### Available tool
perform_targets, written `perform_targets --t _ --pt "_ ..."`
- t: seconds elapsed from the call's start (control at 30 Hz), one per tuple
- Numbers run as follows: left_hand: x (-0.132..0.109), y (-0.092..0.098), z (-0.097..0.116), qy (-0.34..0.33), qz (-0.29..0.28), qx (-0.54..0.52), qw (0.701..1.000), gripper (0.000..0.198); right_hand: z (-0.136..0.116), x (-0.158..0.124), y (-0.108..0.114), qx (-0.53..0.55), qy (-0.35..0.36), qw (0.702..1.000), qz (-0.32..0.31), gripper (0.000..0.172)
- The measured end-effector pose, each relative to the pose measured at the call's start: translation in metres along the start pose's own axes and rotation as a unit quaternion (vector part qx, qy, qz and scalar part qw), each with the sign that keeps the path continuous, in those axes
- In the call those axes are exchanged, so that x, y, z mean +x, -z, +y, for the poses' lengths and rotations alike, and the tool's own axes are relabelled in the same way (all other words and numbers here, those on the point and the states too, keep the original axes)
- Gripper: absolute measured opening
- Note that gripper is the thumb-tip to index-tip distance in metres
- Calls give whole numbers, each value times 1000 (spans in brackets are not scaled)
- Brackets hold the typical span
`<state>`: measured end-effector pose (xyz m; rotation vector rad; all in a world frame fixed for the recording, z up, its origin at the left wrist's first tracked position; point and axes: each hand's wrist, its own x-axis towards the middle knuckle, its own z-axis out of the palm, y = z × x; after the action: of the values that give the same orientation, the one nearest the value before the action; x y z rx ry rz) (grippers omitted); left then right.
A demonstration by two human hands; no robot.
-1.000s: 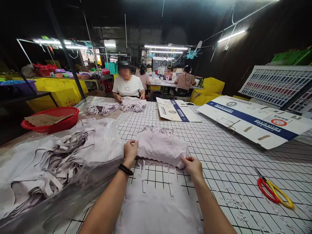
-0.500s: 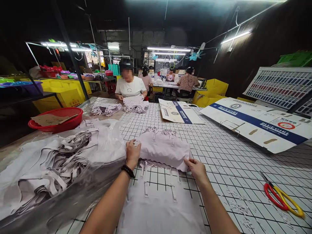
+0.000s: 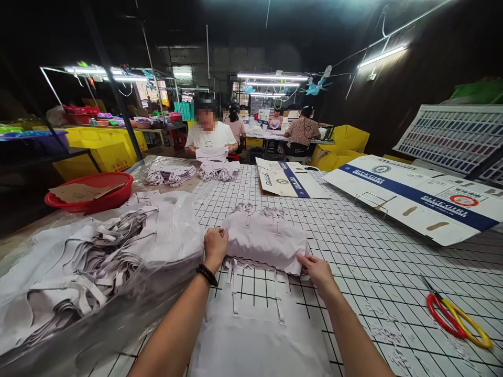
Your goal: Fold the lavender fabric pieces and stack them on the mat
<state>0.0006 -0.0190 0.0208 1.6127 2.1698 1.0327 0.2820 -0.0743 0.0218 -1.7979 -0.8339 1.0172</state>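
A stack of pale lilac strappy camisole tops [image 3: 267, 242] lies in front of me, straps bunched at its far end. My left hand [image 3: 216, 246] is closed at the stack's left edge, its curled fingers gripping the top camisole. At the near right corner, my right hand [image 3: 317, 271] pinches the same camisole's edge between thumb and fingers. Closer to me another pale camisole [image 3: 259, 340] is spread flat, its thin straps pointing toward the stack. How many layers each hand holds is hidden.
On the left, a clear plastic bag [image 3: 173, 209] holds many camisoles; behind it stands a red basket [image 3: 94, 205]. Red-and-yellow scissors [image 3: 458, 319] and thread scraps lie right. Flattened cartons [image 3: 408, 196] rest beyond. Across the gridded table, a person [image 3: 210, 133] handles similar garments.
My left fingers have curled in tighter at the stack's left edge. My right hand stays at its corner. The person opposite has lifted a garment higher.
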Motion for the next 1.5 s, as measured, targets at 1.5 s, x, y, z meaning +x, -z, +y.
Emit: perform_targets --t 1.5 --pt "-180 85 -81 108 -232 4 967 15 96 -155 62 -112 -108 982 -103 29"
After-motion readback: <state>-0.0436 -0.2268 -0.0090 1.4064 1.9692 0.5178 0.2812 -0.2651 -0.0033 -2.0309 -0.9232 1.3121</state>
